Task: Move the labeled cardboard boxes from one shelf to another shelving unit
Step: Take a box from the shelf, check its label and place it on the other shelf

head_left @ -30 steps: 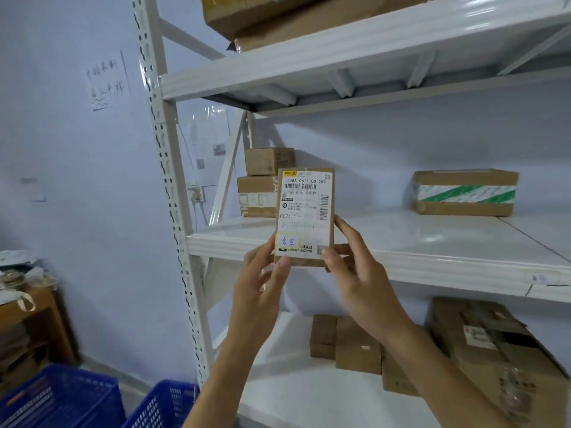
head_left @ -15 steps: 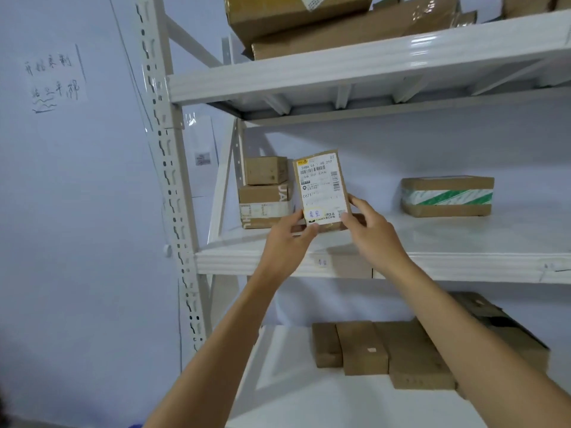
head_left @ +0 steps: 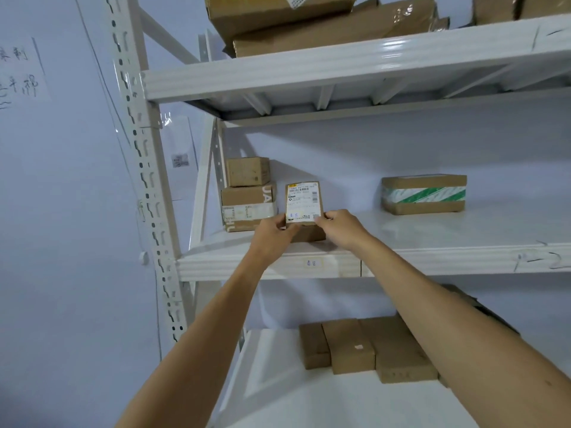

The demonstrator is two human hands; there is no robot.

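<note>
A small cardboard box with a white shipping label (head_left: 302, 200) stands upright on the middle shelf (head_left: 432, 239) of the white shelving unit, label facing me. My left hand (head_left: 273, 231) grips its lower left corner and my right hand (head_left: 340, 225) grips its lower right corner. Its base rests on or just above the shelf; my fingers hide the contact. Just to its left stands a stack of two cardboard boxes (head_left: 247, 194).
A box with green-striped tape (head_left: 424, 194) sits farther right on the same shelf. Large boxes (head_left: 309, 23) lie on the top shelf. Several brown boxes (head_left: 364, 347) lie on the lower shelf. The slotted white upright (head_left: 145, 180) stands left, by the wall.
Both hands carried the labeled box forward and down from in front of the shelf onto the middle shelf, beside the stacked boxes. My view moved closer and tilted upward.
</note>
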